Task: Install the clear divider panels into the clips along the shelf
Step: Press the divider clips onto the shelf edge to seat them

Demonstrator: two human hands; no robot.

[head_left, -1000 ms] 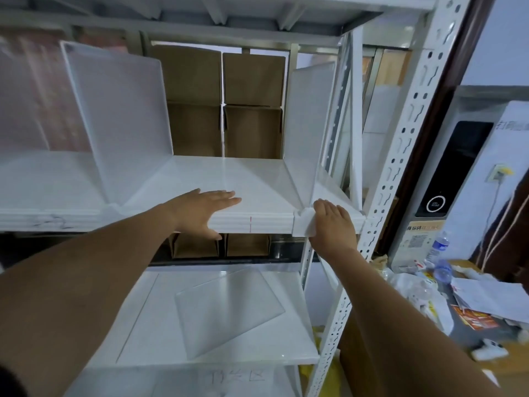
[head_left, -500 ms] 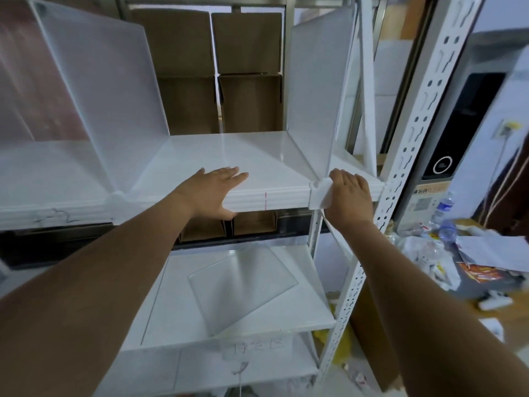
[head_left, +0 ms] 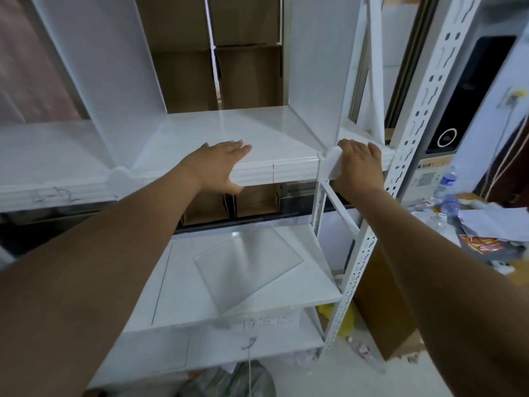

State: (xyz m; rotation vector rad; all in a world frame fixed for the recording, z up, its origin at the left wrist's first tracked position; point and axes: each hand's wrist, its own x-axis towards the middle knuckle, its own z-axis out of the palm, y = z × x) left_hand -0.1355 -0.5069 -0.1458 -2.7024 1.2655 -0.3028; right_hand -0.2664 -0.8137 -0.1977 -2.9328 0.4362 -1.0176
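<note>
Your left hand (head_left: 219, 164) lies flat and released on the shelf edge (head_left: 289, 167); your right hand (head_left: 359, 167) grips the clip (head_left: 329, 167), probably. A spare clear panel (head_left: 246, 265), lower centre, looks stiff, light, slippery: lift it by opposite edges.

Brown cardboard boxes (head_left: 243, 73) stand beyond the gripped edge, and more cardboard boxes (head_left: 229, 206) sit just beneath it. Right of the grip, a plastic water bottle (head_left: 448, 179) stands among scattered papers (head_left: 492, 224), below a black wall panel (head_left: 463, 93).
</note>
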